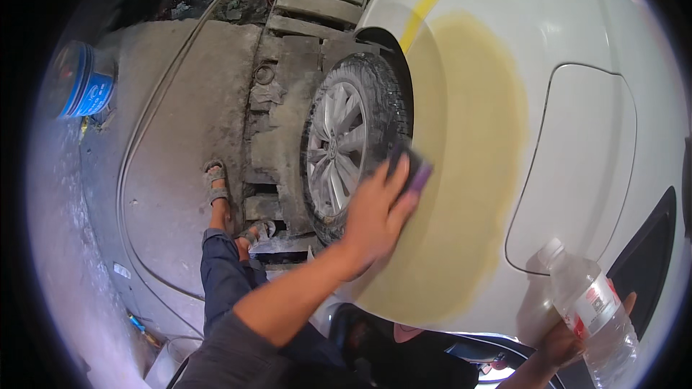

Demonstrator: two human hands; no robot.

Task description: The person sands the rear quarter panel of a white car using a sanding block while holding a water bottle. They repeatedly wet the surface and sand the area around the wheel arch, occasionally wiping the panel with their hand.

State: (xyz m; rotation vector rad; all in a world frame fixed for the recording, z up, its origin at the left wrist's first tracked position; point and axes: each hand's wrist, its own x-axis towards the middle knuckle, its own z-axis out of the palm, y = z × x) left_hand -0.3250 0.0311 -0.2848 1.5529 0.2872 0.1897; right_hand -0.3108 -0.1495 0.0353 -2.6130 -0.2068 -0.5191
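Observation:
My left hand point(378, 209) is closed around a sanding block point(417, 167), dark with a purple edge and smeared by motion. It lies against the yellowish filled patch point(468, 173) on a white car's rear side panel, at the rim of the wheel arch. At the lower right, my right hand point(562, 346) grips a clear plastic bottle point(595, 306) with a red and white label. The bottle has a white cap end and leans toward the panel, beside the fuel flap point(577, 158). Part of the right hand is hidden behind the bottle.
The car wheel point(339, 144) stands left of the panel, over dusty slats and blocks point(317, 0). Yellow tape point(432, 3) runs along the panel's upper part. A hose point(137, 137) curves across the concrete floor. A blue bucket point(90, 86) stands far left, a white pail point(173, 360) lower left.

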